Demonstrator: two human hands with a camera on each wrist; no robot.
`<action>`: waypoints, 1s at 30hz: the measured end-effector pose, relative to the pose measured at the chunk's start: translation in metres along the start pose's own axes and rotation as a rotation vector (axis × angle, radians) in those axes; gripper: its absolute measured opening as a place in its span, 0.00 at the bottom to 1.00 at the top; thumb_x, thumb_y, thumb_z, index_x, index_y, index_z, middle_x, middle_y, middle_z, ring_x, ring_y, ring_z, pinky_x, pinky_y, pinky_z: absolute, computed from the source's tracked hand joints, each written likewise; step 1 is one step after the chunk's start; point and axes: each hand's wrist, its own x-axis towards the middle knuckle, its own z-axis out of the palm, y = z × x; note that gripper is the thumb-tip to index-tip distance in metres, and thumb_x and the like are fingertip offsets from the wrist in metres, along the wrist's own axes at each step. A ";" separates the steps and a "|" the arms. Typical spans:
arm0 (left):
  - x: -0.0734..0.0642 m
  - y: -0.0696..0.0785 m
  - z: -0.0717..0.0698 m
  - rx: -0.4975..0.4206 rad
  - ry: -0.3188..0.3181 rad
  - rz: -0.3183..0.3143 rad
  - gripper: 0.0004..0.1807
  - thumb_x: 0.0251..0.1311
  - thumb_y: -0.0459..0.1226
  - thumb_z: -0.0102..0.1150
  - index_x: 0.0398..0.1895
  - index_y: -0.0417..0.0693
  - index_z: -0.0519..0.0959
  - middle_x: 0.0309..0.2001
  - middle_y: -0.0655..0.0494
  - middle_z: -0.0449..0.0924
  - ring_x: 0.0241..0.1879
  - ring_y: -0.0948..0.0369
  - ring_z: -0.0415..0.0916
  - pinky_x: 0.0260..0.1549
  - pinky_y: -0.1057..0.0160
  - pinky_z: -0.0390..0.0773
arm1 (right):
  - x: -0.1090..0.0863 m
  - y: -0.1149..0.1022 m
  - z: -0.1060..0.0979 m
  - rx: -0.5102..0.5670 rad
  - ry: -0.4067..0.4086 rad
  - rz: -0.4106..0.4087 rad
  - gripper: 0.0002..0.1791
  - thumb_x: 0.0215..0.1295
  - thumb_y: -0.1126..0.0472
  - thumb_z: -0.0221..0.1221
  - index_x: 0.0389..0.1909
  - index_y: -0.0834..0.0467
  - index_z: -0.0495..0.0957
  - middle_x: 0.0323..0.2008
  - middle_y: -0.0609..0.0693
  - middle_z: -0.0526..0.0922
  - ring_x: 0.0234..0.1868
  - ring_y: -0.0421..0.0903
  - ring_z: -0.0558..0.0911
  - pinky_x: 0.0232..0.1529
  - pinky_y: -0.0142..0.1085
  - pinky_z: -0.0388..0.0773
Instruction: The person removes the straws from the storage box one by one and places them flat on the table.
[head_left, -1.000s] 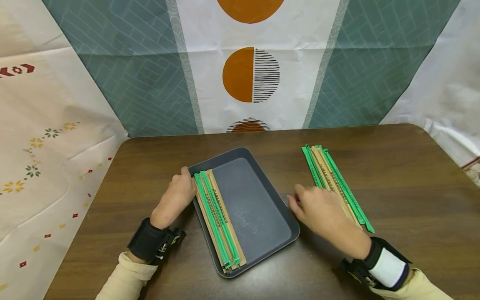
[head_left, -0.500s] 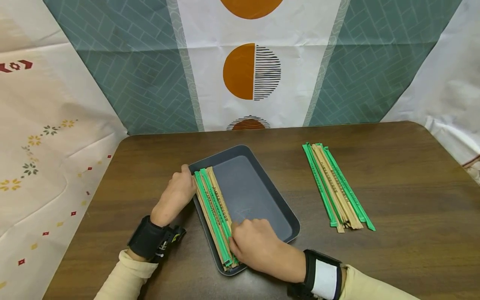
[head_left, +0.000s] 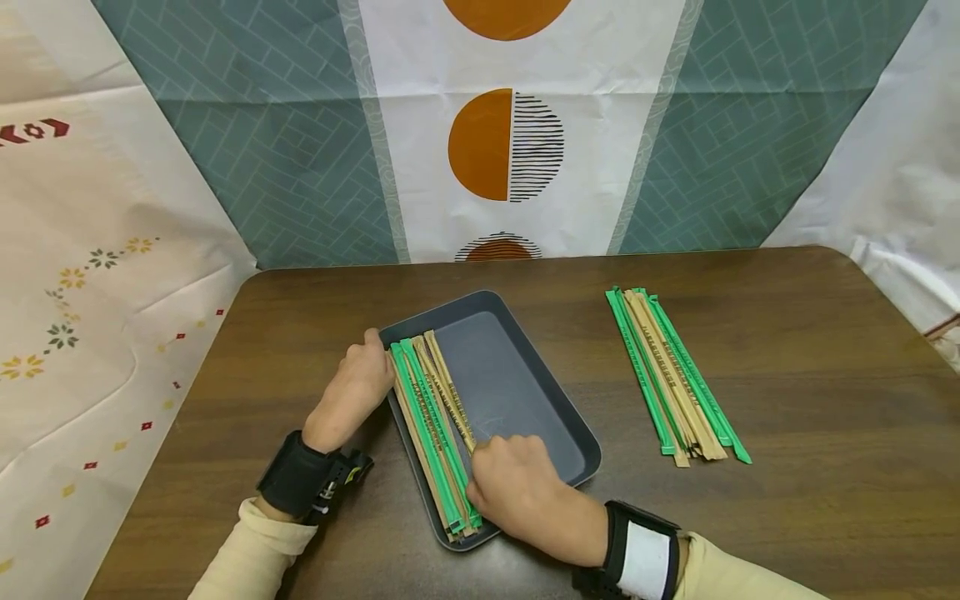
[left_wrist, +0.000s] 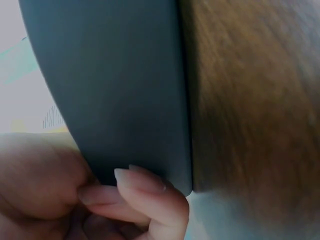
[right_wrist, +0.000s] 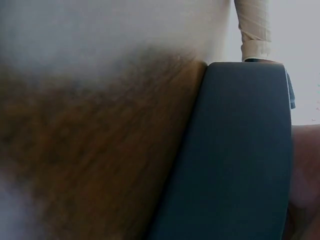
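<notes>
A dark grey tray point(head_left: 517, 367) lies at an angle on the table. My left hand point(head_left: 362, 379) grips its upper left edge; the left wrist view shows curled fingers point(left_wrist: 160, 200) against the tray wall. Along the tray's left side lie several long, thin paper-wrapped sticks, green point(head_left: 429, 425) and tan. My right hand point(head_left: 517, 483) is low over the tray, pinching the near part of a tan paper-wrapped stick point(head_left: 450, 387), which slants beside the others. Its fingertips are hidden. The right wrist view mostly shows the tray's outer wall point(right_wrist: 235, 150).
To the right of the tray, a second bundle of green and tan wrapped sticks point(head_left: 667, 375) lies on the brown wooden table point(head_left: 817, 400). Patterned cloth point(head_left: 300, 167) hangs behind the table's far edge.
My right hand has come left from the loose bundle to the tray. A tan stick's far end has since shifted right in the tray. My left hand stays on the tray edge.
</notes>
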 end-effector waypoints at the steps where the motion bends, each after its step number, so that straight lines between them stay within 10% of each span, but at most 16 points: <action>1: -0.001 0.000 0.000 0.003 0.011 0.012 0.20 0.69 0.30 0.31 0.59 0.23 0.55 0.13 0.50 0.59 0.10 0.57 0.60 0.11 0.64 0.54 | -0.001 0.000 0.000 0.005 0.013 -0.001 0.22 0.49 0.59 0.59 0.05 0.50 0.58 0.07 0.43 0.61 0.08 0.39 0.63 0.06 0.36 0.64; 17: 0.001 -0.002 0.001 -0.004 0.027 0.026 0.18 0.69 0.30 0.33 0.56 0.22 0.56 0.13 0.50 0.57 0.10 0.57 0.58 0.11 0.64 0.54 | -0.016 0.066 -0.049 0.091 0.311 0.079 0.13 0.50 0.62 0.56 0.11 0.52 0.64 0.07 0.41 0.60 0.08 0.35 0.59 0.05 0.31 0.58; 30: 0.002 -0.003 0.001 -0.015 0.005 0.009 0.20 0.69 0.30 0.32 0.58 0.22 0.55 0.12 0.50 0.58 0.10 0.57 0.58 0.10 0.63 0.53 | -0.057 0.156 -0.056 -0.029 0.215 0.282 0.14 0.55 0.64 0.51 0.12 0.54 0.62 0.08 0.44 0.57 0.10 0.41 0.57 0.09 0.32 0.50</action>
